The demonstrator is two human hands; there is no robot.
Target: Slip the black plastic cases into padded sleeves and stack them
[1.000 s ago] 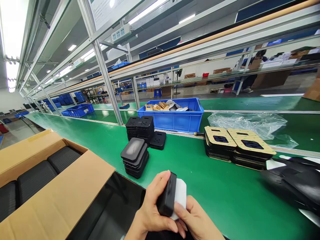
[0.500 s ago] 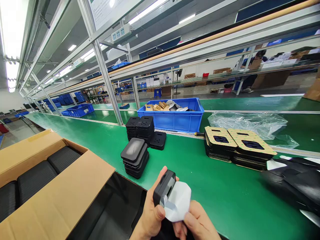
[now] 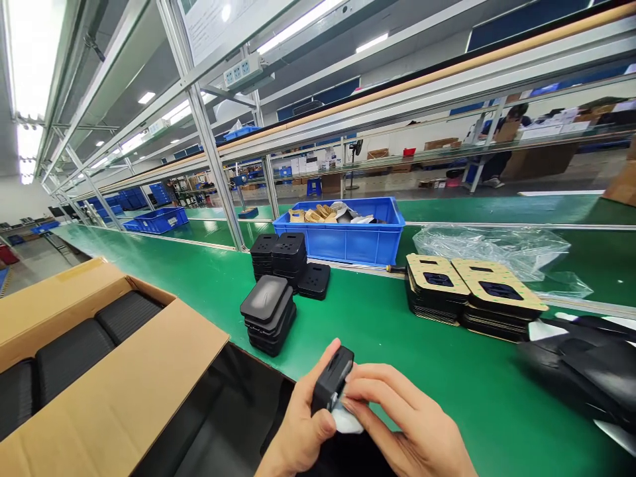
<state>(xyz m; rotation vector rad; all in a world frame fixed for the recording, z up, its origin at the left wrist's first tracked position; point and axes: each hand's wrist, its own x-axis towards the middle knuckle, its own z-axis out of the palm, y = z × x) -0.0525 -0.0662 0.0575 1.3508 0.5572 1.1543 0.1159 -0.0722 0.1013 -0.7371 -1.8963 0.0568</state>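
My left hand (image 3: 303,424) grips a small black rectangular block (image 3: 332,381) from below, with its fingers around the block's side. My right hand (image 3: 402,417) lies across the front of the block, pressing a white sheet (image 3: 345,420) against it. Much of the sheet is hidden under my fingers. Both hands are above the green workbench (image 3: 447,391). Stacks of black rounded foam pieces (image 3: 267,315) stand ahead and to the left, out of reach of my fingers.
An open cardboard box (image 3: 124,358) holding black pieces is at the left. Tan-backed black stacks (image 3: 472,291), a blue crate (image 3: 348,242), a plastic bag (image 3: 489,248) and a black bag (image 3: 576,364) lie on the right. A person (image 3: 501,146) stands beyond the bench.
The white sheet has folded in against the black block, and much less of it shows. My right hand has moved over the block's front, and the block has turned in my left hand.
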